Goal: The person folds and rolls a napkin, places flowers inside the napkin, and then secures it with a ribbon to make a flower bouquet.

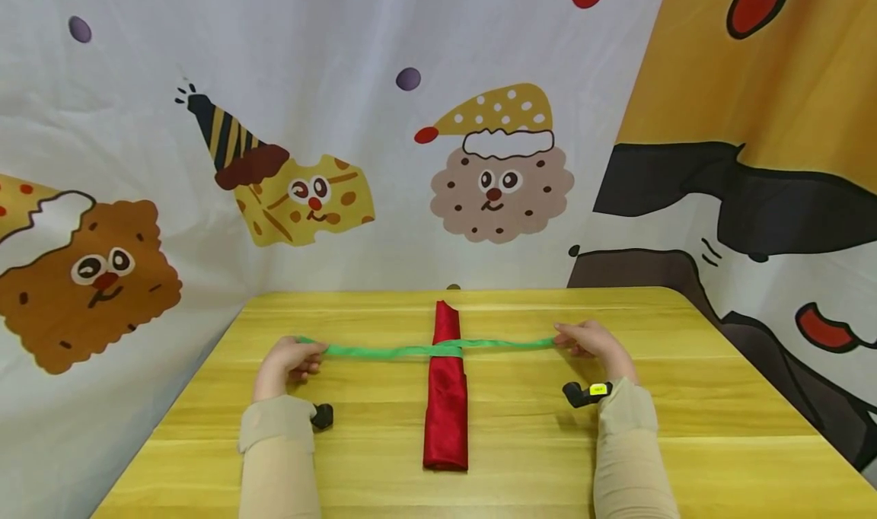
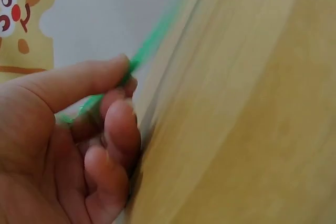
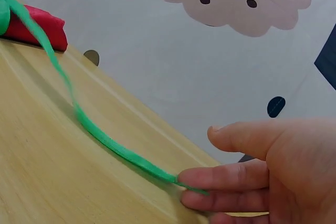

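A folded strip of shiny red cloth (image 1: 447,420) lies lengthwise on the table. A green ribbon (image 1: 384,352) is wrapped around its upper part, and its two ends stretch out to either side. My left hand (image 1: 291,359) pinches the left end between thumb and forefinger, the other fingers loosely curled. The right hand (image 1: 591,342) is at the other end of the ribbon. In the right wrist view, that ribbon tip (image 3: 191,187) lies against the extended index and middle fingers (image 3: 231,177), with the thumb (image 3: 236,136) lifted away from it.
The wooden table (image 1: 521,458) has its back edge against a printed curtain (image 1: 384,268) with cartoon snack figures. Small black devices (image 1: 323,416) sit at both wrists, near the cuffs.
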